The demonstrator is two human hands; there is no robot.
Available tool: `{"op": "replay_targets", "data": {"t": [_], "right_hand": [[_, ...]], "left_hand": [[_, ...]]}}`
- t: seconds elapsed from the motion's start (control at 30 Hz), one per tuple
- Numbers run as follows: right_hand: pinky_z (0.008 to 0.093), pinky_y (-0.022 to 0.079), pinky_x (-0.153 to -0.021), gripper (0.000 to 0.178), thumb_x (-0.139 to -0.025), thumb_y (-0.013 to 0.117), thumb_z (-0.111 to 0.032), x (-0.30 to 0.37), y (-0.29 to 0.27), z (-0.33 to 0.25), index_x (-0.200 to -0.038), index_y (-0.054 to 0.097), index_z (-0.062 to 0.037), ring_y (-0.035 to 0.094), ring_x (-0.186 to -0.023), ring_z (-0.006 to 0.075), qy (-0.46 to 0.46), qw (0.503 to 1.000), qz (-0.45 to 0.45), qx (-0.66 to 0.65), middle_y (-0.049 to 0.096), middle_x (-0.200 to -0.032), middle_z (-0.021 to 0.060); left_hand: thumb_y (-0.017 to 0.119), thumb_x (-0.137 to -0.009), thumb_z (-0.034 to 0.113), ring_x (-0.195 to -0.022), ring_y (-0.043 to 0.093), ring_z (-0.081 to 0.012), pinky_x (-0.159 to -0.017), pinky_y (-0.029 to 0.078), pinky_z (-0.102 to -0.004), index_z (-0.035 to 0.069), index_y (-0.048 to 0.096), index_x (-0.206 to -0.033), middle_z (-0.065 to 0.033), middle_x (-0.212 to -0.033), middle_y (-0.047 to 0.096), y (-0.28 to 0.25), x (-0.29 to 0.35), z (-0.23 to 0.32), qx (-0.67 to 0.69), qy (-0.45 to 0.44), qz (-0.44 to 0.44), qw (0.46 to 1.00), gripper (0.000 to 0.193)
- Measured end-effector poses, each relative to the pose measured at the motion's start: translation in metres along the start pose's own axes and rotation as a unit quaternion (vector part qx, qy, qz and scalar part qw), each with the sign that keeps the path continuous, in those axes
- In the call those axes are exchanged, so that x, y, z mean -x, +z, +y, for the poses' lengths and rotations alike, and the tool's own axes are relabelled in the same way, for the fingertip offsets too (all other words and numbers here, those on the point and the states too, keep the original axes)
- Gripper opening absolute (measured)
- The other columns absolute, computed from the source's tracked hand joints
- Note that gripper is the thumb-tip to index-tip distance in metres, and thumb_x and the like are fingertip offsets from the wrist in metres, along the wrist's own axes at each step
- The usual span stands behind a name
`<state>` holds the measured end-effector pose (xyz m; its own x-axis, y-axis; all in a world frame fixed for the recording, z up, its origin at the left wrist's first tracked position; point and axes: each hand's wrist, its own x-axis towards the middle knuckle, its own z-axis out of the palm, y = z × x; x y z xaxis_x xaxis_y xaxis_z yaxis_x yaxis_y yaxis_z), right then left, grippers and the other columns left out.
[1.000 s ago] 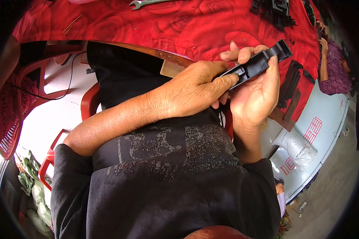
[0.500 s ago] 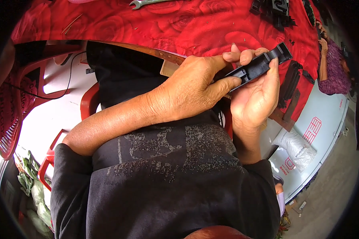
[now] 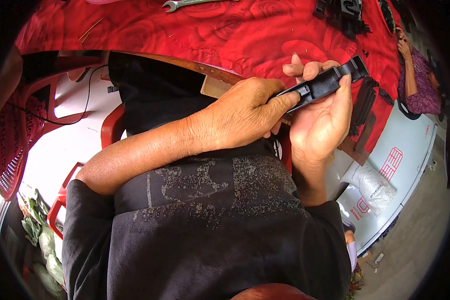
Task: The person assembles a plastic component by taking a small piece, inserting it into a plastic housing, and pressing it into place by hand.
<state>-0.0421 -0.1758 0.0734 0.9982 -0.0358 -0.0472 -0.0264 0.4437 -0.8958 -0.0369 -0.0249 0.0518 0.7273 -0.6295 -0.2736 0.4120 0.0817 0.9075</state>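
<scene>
A black plastic piece (image 3: 325, 85), long and hollowed like a trough, is held aslant over the near edge of the table (image 3: 265, 35), toward its near right corner. The left hand (image 3: 242, 115) grips the piece's lower left end, its thumb laid in the hollow; its fingertips are hidden underneath. The right hand (image 3: 319, 125), palm up, holds the piece farther along, between the thumb on one side and bent fingers on the other. Black strips (image 3: 361, 107) lie by the table's right edge, near the right hand. Farther off along that edge sits a cluster of black parts (image 3: 349, 15); a wrench (image 3: 187, 5) lies on the far part of the red cloth, and thin sticks (image 3: 91, 31) lie toward the left.
</scene>
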Motion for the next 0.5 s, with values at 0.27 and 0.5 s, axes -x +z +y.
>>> {"op": "replay_targets", "data": {"t": [0.27, 0.5], "right_hand": [[0.0522, 0.038, -0.111, 0.041, -0.107, 0.032, -0.036, 0.003, 0.003, -0.003, -0.116, 0.047, 0.0006, 0.063, -0.096, 0.0348, 0.006, 1.000, 0.006, 0.005, 0.058, -0.092, 0.0123], [0.0530, 0.039, -0.110, 0.042, -0.107, 0.031, -0.038, 0.002, 0.004, -0.003, -0.117, 0.047, 0.0002, 0.063, -0.094, 0.0348, -0.004, 1.000, -0.009, 0.012, 0.057, -0.091, 0.0119]], "left_hand": [[0.043, -0.106, 0.042, -0.057, 0.058, -0.0130, -0.057, 0.050, -0.0290, -0.002, 0.061, -0.084, -0.0047, -0.064, 0.060, -0.008, 0.000, 0.011, 0.005, -0.021, -0.075, 0.997, 0.052], [0.045, -0.106, 0.044, -0.056, 0.058, -0.0128, -0.054, 0.047, -0.0303, -0.001, 0.060, -0.071, -0.0040, -0.058, 0.057, -0.005, 0.001, 0.013, 0.020, -0.029, -0.074, 0.997, 0.059]]}}
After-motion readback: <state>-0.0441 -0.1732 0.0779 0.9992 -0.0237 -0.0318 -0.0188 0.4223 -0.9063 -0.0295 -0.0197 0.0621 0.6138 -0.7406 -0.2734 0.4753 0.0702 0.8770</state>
